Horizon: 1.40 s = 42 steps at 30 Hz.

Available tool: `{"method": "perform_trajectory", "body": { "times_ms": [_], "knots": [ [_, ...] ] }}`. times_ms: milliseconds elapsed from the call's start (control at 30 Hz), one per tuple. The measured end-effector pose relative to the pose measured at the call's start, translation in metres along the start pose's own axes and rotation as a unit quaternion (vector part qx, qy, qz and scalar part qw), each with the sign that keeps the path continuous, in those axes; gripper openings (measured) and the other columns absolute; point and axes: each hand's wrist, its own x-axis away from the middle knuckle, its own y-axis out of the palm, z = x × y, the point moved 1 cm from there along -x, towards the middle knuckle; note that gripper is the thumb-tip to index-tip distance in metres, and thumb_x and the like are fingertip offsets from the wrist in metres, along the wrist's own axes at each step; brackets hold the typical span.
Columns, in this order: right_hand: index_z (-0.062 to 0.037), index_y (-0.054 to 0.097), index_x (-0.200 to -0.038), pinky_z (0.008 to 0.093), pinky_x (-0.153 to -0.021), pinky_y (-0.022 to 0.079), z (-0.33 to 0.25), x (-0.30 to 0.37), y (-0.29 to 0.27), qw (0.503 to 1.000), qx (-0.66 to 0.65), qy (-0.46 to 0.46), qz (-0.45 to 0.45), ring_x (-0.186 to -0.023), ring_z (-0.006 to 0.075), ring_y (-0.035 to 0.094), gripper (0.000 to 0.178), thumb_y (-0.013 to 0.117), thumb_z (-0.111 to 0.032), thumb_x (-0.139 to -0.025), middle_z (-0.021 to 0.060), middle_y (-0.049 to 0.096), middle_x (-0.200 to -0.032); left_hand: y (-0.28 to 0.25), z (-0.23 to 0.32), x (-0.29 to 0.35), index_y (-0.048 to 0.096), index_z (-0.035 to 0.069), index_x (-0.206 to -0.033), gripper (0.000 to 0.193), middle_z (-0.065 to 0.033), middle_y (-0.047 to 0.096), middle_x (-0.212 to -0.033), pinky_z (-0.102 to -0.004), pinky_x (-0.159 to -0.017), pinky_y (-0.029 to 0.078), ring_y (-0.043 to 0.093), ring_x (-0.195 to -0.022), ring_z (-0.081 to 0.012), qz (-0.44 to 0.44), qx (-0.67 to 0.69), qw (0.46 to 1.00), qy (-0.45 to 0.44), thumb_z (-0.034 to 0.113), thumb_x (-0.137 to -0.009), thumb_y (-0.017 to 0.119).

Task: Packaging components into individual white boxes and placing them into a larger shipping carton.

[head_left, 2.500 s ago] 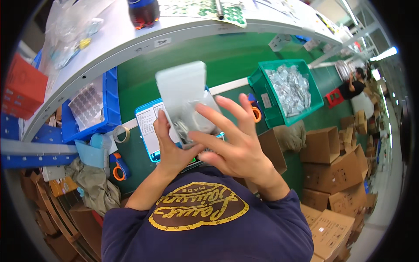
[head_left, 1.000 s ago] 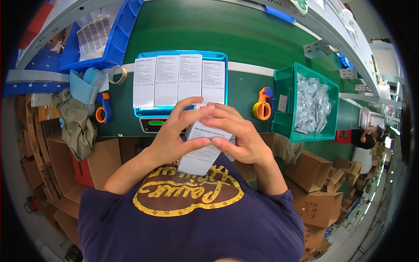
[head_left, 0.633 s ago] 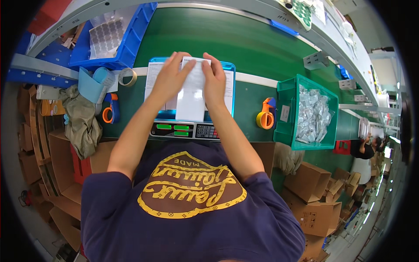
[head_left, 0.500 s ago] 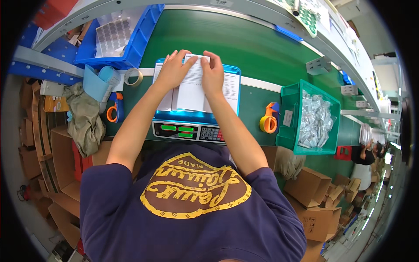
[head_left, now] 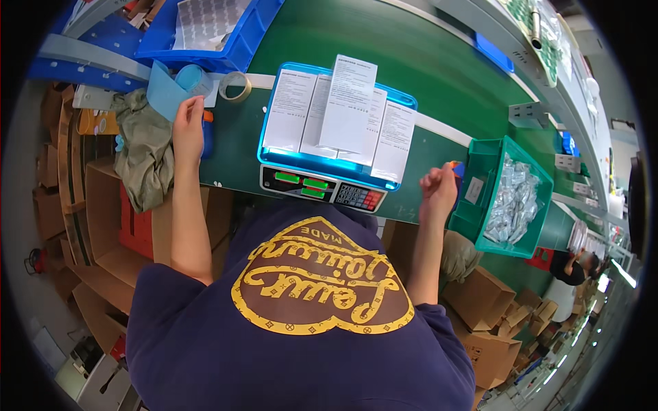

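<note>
Several white printed boxes (head_left: 290, 109) lie side by side on a blue-topped weighing scale (head_left: 271, 156). Another white box (head_left: 348, 103) rests on top of them, overhanging the far edge. Left of the scale, my left hand (head_left: 187, 133) is open, its fingers stretched away from me. It is over a blue and orange tape dispenser (head_left: 208, 139), hiding most of it. To the scale's right, my right hand (head_left: 439, 193) curls around another blue and orange tape dispenser (head_left: 460, 176), whose roll is covered by the fingers. Neither hand touches the boxes.
A green bin (head_left: 473, 219) of small clear packets stands at the right. At the far left are a blue crate (head_left: 236, 55), a loose tape roll (head_left: 235, 87) and a crumpled grey-green cloth (head_left: 144, 154). Open cartons (head_left: 480, 294) stand below the table; a person (head_left: 574, 267) is farther right.
Both hands have left the top box and spread apart, the left to the left dispenser and the right to the right one. The view has shifted and tilted.
</note>
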Motion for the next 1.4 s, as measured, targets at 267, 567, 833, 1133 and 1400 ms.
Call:
{"method": "perform_trajectory", "body": {
  "times_ms": [267,567,833,1133,1400],
  "knots": [
    [-0.0086,0.054,-0.111,0.0244,-0.064,0.047,-0.005,-0.001,0.027,0.996,0.078,-0.047,-0.009,-0.064,0.0092,0.049,0.027,0.047,-0.033,-0.102,0.0006,0.055,-0.077,0.027,0.017,0.004,0.063,0.003,-0.114,0.024,-0.0053,0.063,-0.108,-0.0249,-0.091,0.042,0.056,-0.102,-0.0118,-0.046,0.074,0.996,0.026,0.02,-0.097,0.059],
    [-0.0075,0.059,-0.115,0.0233,-0.07,0.047,-0.007,0.001,0.064,0.979,0.148,-0.033,-0.135,-0.079,0.0078,0.057,0.025,0.051,-0.027,-0.101,0.0031,0.066,-0.1,0.062,0.045,0.024,0.061,0.002,-0.115,0.024,-0.0083,0.064,-0.109,-0.0254,-0.091,0.045,0.06,-0.102,-0.0151,-0.1,0.06,0.992,0.047,0.018,-0.097,0.058],
    [-0.0051,0.059,-0.121,0.0281,-0.089,0.047,-0.01,-0.007,0.069,0.968,0.179,-0.084,-0.152,-0.105,0.0142,0.059,0.031,0.052,-0.028,-0.101,0.0073,0.066,-0.115,0.071,0.05,0.025,0.062,0.002,-0.116,0.026,-0.0082,0.065,-0.109,-0.0264,-0.09,0.047,0.061,-0.102,-0.015,-0.122,0.045,0.989,0.066,0.02,-0.098,0.057],
    [0.0003,0.008,-0.153,0.0349,-0.116,0.019,0.015,0.055,0.174,0.95,0.169,-0.115,-0.236,-0.143,0.0303,0.024,0.077,0.052,-0.032,-0.098,0.0231,0.025,-0.153,0.149,0.075,0.066,0.044,0.006,-0.14,0.058,-0.0222,0.036,-0.146,-0.0442,-0.106,0.037,0.043,-0.129,-0.0374,-0.169,-0.23,0.914,0.288,0.029,-0.091,0.064],
    [-0.0076,0.043,-0.141,0.0433,-0.114,0.027,-0.017,0.028,0.136,0.79,0.486,-0.339,-0.156,-0.14,0.0362,0.031,0.063,0.068,-0.029,-0.088,0.0213,0.035,-0.149,0.029,0.06,0.051,0.01,0.012,-0.155,0.1,-0.0152,0.046,-0.136,-0.0372,-0.102,0.043,0.051,-0.123,-0.0252,-0.231,0.209,0.947,0.083,0.006,-0.079,0.075]
  ]
}}
